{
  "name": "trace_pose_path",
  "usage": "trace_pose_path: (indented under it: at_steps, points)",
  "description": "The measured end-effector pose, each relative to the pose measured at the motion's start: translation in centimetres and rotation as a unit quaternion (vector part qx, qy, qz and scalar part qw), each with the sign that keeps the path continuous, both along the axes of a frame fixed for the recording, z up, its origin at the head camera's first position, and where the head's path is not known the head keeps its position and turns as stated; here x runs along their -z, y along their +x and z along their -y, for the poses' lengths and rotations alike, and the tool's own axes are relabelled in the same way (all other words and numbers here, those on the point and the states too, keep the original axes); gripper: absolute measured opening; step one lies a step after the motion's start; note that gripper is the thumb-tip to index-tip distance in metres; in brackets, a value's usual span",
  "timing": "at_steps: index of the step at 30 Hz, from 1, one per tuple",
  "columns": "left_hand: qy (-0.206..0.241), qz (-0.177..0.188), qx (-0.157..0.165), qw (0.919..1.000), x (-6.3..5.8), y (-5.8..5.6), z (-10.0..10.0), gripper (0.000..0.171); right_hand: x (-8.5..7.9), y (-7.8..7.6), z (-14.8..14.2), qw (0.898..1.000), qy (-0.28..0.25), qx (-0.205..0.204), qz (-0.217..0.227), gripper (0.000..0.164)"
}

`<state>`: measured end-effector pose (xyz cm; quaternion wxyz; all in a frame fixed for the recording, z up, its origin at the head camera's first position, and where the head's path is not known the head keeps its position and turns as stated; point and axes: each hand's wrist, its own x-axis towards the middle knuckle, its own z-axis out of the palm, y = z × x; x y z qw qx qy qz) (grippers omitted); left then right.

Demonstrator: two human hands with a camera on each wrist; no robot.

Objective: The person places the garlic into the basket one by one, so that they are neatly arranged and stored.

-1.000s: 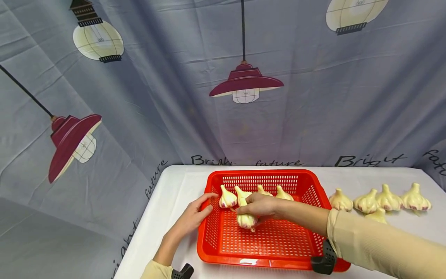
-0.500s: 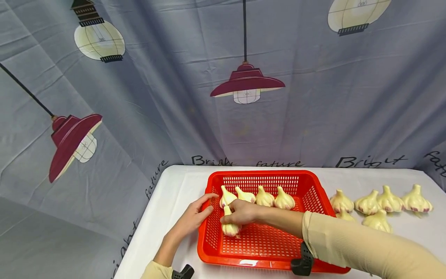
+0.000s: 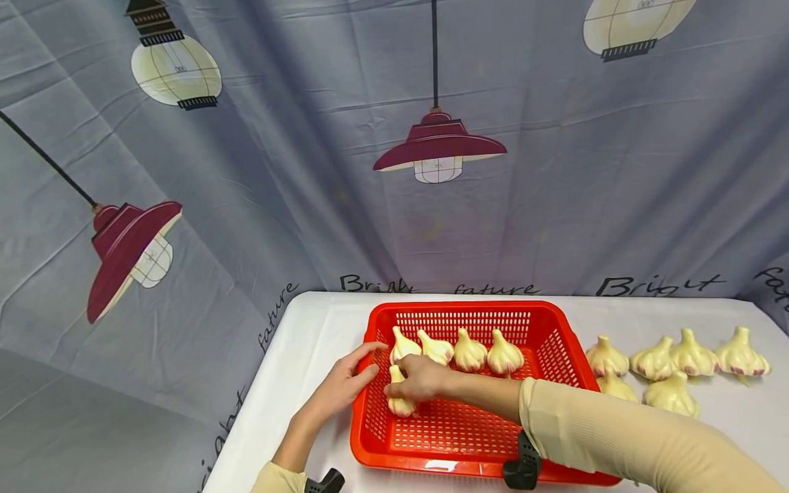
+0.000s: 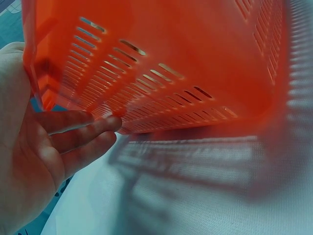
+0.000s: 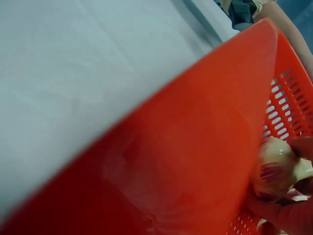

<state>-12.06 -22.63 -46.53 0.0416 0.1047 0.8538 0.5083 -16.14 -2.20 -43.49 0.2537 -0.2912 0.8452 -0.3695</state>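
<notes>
A red plastic basket [image 3: 468, 455] with slotted walls sits on the white table. My left hand [image 3: 342, 380] holds its left rim; in the left wrist view several fingers [image 4: 83, 142] lie against the outer wall. Inside the basket, near its left wall, my right hand [image 3: 422, 378] grips a garlic bulb [image 3: 401, 404], neck up. The right wrist view shows that bulb [image 5: 274, 166] between thumb and fingers, partly covered by them. Behind it a row of garlic bulbs [image 3: 470, 352] stands along the basket's back wall, the leftmost [image 3: 402, 344] partly behind my right hand.
Several more garlic bulbs [image 3: 672, 394] stand in two loose rows on the white table [image 3: 314, 322], right of the basket. My right forearm crosses the basket's right wall. A grey curtain [image 3: 296, 171] with printed lamps hangs behind the table.
My right hand has moved left and slightly forward inside the basket with the garlic bulb, lowering it near the left wall. The left hand has stayed on the rim.
</notes>
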Motion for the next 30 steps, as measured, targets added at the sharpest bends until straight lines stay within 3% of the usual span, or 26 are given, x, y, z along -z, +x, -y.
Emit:
trace_pose_path:
  at_steps: [12, 21, 30]
  points:
    - [0.015, 0.006, -0.003, 0.9999, -0.8, 0.2, -0.3, 0.039, 0.2, 0.7, 0.8, 0.998, 0.012, 0.033, -0.047, 0.028]
    - [0.014, 0.007, 0.002, 0.9999, 0.1, 0.0, -0.1, 0.038, 0.6, 1.1, 1.0, 0.996, 0.027, 0.024, -0.084, 0.028]
    - [0.004, 0.005, 0.001, 1.0000, 0.1, 0.0, 0.0, 0.039, 0.0, 1.0, 0.5, 0.993, 0.035, 0.021, -0.113, 0.027]
